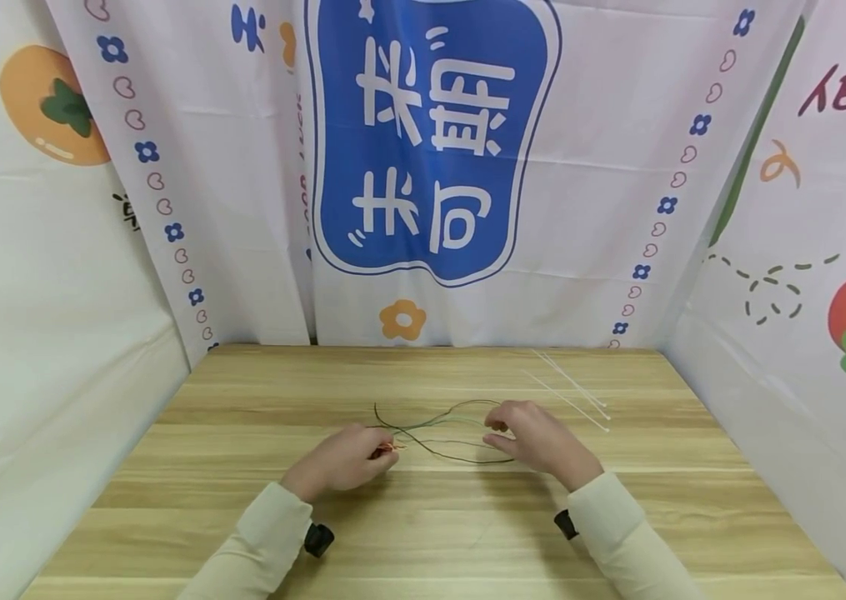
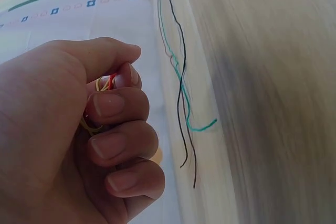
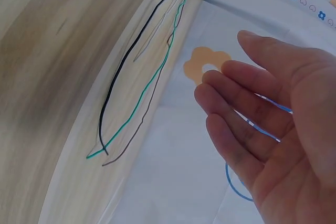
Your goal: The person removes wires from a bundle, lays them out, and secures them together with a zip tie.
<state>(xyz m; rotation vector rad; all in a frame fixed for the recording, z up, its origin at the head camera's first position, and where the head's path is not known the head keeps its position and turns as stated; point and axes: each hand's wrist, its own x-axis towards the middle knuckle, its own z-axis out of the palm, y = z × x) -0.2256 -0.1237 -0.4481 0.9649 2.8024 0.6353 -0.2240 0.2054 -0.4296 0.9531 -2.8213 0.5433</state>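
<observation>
My left hand (image 1: pixel 347 460) has its fingers curled around a small bundle of red and yellow wires (image 2: pixel 106 83), just above the table. Most of that bundle is hidden in the palm. Loose on the wood, between my two hands, lie a black wire (image 3: pixel 110 90), a green wire (image 3: pixel 140 99), a brown wire (image 3: pixel 143 121) and a thin grey wire (image 3: pixel 156 31). They cross one another near the left hand. My right hand (image 1: pixel 535 435) hovers by their right ends, fingers loosely bent and thumb apart, with nothing in its grasp.
Several thin white cable ties (image 1: pixel 571 403) lie at the back right of the wooden table (image 1: pixel 453 533). A printed white cloth (image 1: pixel 588 167) hangs behind the table's back edge, with more cloth at both sides. Each wrist wears a small black device.
</observation>
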